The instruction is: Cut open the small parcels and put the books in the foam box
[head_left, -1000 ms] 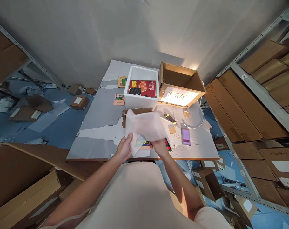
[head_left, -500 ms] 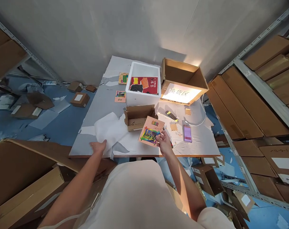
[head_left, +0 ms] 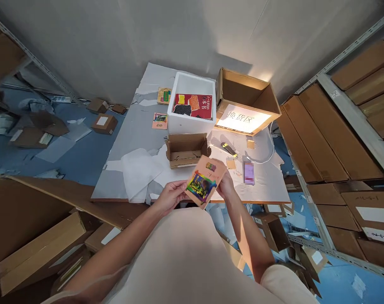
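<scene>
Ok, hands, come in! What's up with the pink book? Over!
Left grip: holding pink book, left side. Right grip: holding its right side. Picture faces up. Nothing visibly blocking; open carton just beyond.

The right hand (head_left: 226, 184) grips a pink book (head_left: 202, 182) by its right side, above the near edge of the worktop (head_left: 138, 137), while the fingers of the left hand (head_left: 172, 196) are at its left edge. Just beyond sits a small open carton (head_left: 184, 163), with crumpled white wrap (head_left: 138, 171) to its left and a yellow-and-black knife (head_left: 229, 150) to its right. Farther back, a white foam box (head_left: 192, 126) holds a red book (head_left: 193, 105), beside a larger open cardboard box (head_left: 272, 104) bearing a handwritten sign (head_left: 244, 119).
</scene>
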Demonstrator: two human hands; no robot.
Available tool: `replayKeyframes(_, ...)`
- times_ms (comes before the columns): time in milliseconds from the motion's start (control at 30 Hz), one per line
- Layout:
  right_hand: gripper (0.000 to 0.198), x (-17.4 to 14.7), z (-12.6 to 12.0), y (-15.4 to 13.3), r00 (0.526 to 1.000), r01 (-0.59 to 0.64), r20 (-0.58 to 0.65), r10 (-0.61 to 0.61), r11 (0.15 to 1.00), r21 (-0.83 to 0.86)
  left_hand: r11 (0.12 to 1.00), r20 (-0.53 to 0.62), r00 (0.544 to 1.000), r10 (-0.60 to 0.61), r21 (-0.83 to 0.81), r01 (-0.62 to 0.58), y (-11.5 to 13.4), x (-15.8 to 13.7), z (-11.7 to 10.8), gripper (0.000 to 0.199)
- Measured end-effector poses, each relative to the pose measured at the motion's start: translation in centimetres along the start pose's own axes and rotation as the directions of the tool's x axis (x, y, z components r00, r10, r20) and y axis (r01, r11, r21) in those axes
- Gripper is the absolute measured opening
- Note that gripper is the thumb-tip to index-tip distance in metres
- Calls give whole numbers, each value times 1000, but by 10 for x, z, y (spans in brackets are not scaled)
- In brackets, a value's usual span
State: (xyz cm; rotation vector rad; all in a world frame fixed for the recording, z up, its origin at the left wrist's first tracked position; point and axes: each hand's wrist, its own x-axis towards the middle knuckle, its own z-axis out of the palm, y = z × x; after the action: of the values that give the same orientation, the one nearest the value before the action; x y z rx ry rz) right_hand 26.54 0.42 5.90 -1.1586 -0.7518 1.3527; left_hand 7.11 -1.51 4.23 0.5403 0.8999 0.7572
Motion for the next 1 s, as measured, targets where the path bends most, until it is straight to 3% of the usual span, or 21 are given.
replayKeyframes(67,45,7,-3,-9,993,-35,113,39,999,-42,994,103,989,-106,-20,109,0,-3,11,45)
replayKeyframes(167,45,15,-13,-21,976,-73,199,87,994,-75,991,110,985,-132,3,133,2,-5,26,43)
replayKeyframes(300,41,24,-33,-39,995,-51,83,60,992,-111,1000,72,997,10,-14,-9,5,-2,31,62)
replayKeyframes(467,39,32,-57,-57,994,-78,65,93,975,-206,964,-185,963,195,219,-152,-10,10,40,59)
replayKeyframes(633,40,37,-76,-63,993,-87,58,107,960,-268,943,-266,934,240,290,-160,-34,17,62,59)
replayKeyframes(833,40,40,-94,-63,1000,-15,-3,15,941,-338,907,-259,915,308,369,-201,-52,19,88,58)
replayKeyframes(1000,43,42,-113,-66,1000,27,23,-21,948,-316,951,-288,929,232,268,-154,-57,27,100,56)
